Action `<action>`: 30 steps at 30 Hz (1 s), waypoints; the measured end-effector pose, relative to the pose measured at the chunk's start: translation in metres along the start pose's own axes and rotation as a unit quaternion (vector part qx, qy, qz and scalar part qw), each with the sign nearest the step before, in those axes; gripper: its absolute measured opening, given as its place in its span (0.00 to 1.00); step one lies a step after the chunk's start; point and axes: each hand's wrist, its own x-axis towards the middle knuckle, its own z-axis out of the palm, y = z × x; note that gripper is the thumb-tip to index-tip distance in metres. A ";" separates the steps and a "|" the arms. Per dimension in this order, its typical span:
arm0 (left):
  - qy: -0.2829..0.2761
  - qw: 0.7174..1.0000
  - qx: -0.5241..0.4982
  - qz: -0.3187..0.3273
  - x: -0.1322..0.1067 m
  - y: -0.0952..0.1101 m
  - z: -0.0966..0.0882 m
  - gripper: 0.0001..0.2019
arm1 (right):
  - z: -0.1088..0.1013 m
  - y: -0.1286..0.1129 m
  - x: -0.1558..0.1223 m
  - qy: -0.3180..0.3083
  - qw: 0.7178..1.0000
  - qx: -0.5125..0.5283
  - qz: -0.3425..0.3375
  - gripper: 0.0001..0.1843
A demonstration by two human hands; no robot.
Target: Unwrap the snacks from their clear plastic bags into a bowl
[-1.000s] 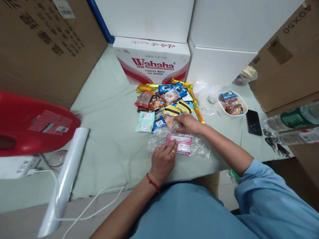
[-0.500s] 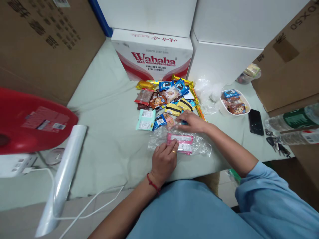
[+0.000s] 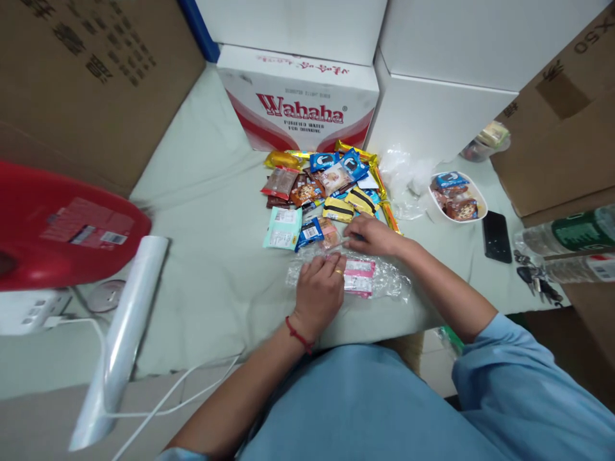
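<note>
Crinkled clear plastic wrap [image 3: 394,276] is spread on the cloth, with a pink and white packet [image 3: 361,279] inside or under it; I cannot tell which. My left hand [image 3: 319,289] lies palm down over the left part of the packet and wrap, its fingers stretched out side by side. At the wrap's upper edge, my right hand [image 3: 369,234] is closed in a pinch that seems to hold the film. A pinkish clear snack packet [image 3: 329,233], a blue packet [image 3: 310,233] and yellow striped packets [image 3: 338,209] lie just beyond my fingers.
Behind the snack pile stands a Wahaha box [image 3: 302,115]. To the right are a white tub [image 3: 456,197] of snacks, a phone [image 3: 496,237], keys [image 3: 538,282] and bottles [image 3: 576,230]. A plastic film roll [image 3: 127,333] and red object [image 3: 72,230] lie left.
My left hand has slid up over the packet to the wrap's upper edge, covering more of the packet. My right hand has shifted slightly, its fingers more closed. The view has tilted a little.
</note>
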 end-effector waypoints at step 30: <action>-0.112 0.986 -0.123 0.015 0.073 -0.049 0.014 0.07 | 0.007 -0.028 -0.037 0.067 0.992 -0.041 0.096 0.07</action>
